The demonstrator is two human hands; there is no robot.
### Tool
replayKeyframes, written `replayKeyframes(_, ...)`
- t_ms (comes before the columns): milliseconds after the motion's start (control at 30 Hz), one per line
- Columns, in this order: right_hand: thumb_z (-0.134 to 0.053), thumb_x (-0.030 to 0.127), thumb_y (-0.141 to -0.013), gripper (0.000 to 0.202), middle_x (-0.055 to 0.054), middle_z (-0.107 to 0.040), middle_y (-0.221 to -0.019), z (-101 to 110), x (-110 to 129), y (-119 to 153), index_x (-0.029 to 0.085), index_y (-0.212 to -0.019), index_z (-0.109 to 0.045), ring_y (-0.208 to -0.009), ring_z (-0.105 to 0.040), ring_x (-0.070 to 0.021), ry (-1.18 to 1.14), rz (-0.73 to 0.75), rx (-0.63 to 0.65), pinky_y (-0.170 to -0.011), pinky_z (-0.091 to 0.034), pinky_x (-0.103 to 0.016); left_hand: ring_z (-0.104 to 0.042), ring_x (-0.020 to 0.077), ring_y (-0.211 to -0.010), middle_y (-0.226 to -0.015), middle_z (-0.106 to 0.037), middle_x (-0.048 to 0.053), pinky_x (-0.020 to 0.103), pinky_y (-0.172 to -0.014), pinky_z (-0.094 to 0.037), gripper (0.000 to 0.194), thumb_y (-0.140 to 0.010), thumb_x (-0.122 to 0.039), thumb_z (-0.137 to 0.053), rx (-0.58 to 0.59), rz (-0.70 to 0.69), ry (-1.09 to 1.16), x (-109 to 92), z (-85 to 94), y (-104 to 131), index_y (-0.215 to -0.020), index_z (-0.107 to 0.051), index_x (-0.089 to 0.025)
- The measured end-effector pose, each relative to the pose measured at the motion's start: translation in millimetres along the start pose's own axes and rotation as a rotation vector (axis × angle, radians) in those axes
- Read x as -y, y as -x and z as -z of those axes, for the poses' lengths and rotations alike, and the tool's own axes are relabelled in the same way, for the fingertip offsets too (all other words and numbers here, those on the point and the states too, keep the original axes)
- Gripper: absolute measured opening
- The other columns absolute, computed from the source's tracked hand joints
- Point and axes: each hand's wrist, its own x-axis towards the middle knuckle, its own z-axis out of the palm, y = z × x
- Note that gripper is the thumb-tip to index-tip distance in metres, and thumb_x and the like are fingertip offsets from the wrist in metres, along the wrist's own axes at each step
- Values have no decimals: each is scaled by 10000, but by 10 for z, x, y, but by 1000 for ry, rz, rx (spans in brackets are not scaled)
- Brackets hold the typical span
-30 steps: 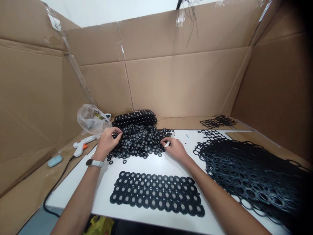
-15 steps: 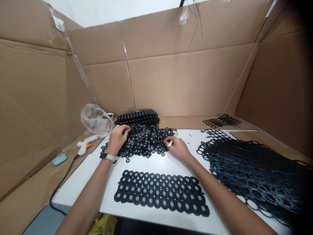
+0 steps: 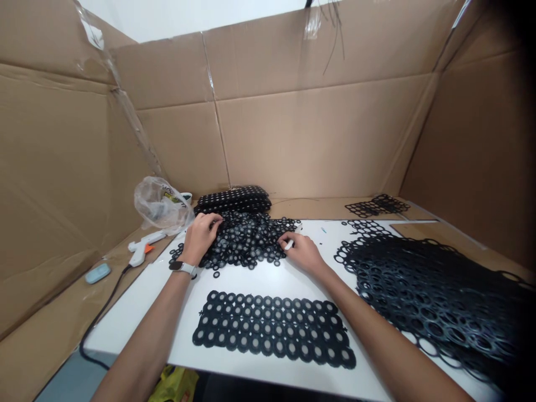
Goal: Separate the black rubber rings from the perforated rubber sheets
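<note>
A heap of small black rings (image 3: pixel 245 240) lies on the white table. At its left side is my left hand (image 3: pixel 202 235), thumb and fingertips pinched together; what they hold, if anything, is too small to name. My right hand (image 3: pixel 302 251) is at the heap's right edge, its fingers closed round a slim white tool (image 3: pixel 290 244). Nearer to me, between my forearms, a black panel (image 3: pixel 274 329) of joined rings with pale round centres lies flat on the table.
Black ring netting (image 3: pixel 419 296) is piled on the right. Dotted black panels (image 3: pixel 234 198) are stacked behind the heap. On the left are a white glue gun (image 3: pixel 140 252) with a cord, a light blue case (image 3: pixel 97 273) and a clear plastic bag (image 3: pixel 161 204). Cardboard walls (image 3: pixel 326 139) surround the table.
The whole view has shifted slightly, so things appear a little further left. Both hands stay at the heap, with the white tool still in my right hand.
</note>
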Motion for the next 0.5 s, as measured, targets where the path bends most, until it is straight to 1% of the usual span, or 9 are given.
replayKeyframes(200, -595, 200, -924, 252, -14, -801, -1077, 14, 11, 4, 258, -1037, -813, -933, -702, -204, -4, -2, 3, -811, -446, -258, -660, 267, -1014, -1056, -762, 53, 383, -876, -515, 166, -1049, -276, -576, 17, 17, 12, 38, -31, -2, -1062, -741, -261)
replayKeyframes(500, -602, 187, -910, 251, 7, -802, -1080, -1, -17, -1, 266, -1022, -812, -939, -701, -199, -24, 10, -2, -784, -425, -261, -663, 264, -995, -1047, -736, 59, 385, -892, -514, 182, -1048, -260, -556, 42, 31, 10, 58, -46, 17, -1070, -737, -262)
